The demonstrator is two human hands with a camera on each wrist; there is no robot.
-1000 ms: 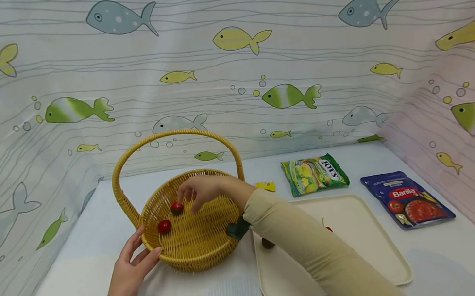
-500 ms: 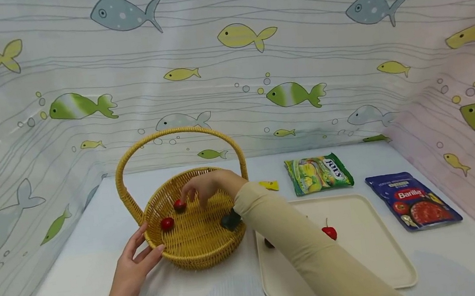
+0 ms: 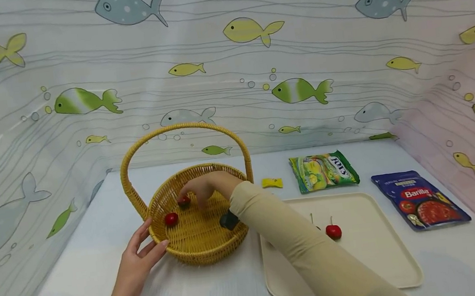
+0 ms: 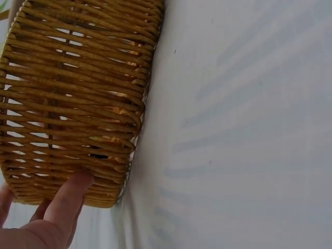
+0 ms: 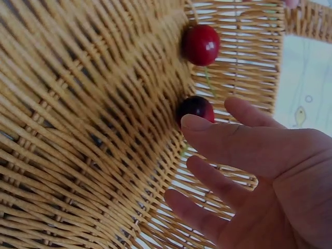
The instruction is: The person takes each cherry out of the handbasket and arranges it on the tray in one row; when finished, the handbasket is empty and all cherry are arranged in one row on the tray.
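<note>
A yellow wicker basket (image 3: 206, 256) with a tall arched handle stands left of the middle. My left hand (image 3: 137, 257) holds it at the left side, thumb and fingertips at the rim. In the left wrist view a digit (image 4: 67, 199) rests along the woven outer wall. My right hand (image 3: 204, 188) reaches inside the basket. In the right wrist view its thumb tip overlaps a dark red cherry (image 5: 194, 108), while the index finger (image 5: 249, 111) lies beside it, with a gap. The other fingers are spread loosely. A brighter red cherry (image 5: 202, 45) lies close by in the basket.
A cream tray (image 3: 381, 249) stands right of the basket, partly under the right sleeve (image 3: 292, 239), with a red cherry (image 3: 333, 231) on it. Beyond lie a green candy bag (image 3: 324, 172), a small yellow packet (image 3: 272, 182) and a blue Barilla pouch (image 3: 421, 199).
The head view has shifted slightly, moving the scene a little rightward. The right forearm has shifted a bit left over the tray, showing more of its cherries. Both cherries in the basket keep their places.
</note>
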